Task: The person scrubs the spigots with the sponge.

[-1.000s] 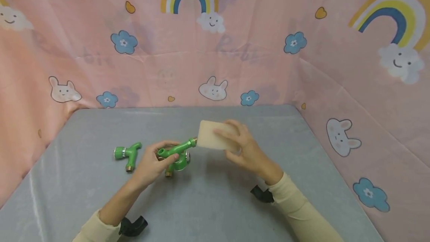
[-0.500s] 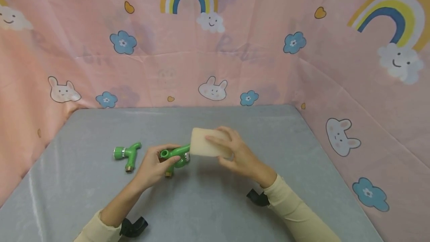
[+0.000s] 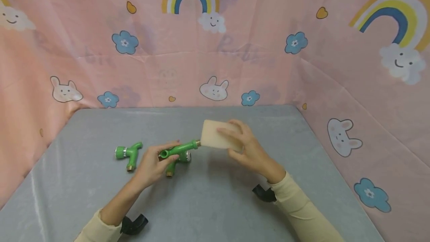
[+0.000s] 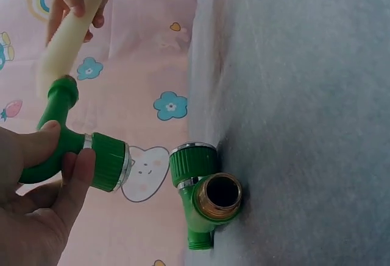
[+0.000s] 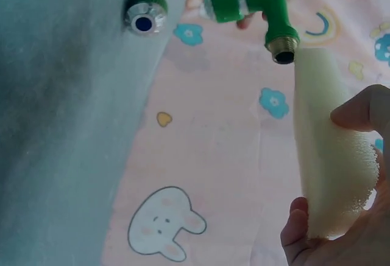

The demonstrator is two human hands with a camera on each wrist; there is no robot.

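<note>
Two hands – left hand (image 3: 152, 165) gripping green faucet (image 3: 178, 150), right hand (image 3: 248, 150) holding sponge (image 3: 215, 137)

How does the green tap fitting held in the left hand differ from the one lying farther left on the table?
The held green fitting is gripped in the left hand and raised off the grey table; the far-left fitting lies on it untouched. The held one's brass end meets the sponge in the right hand; the other touches nothing. Both are green with brass ends.
</note>
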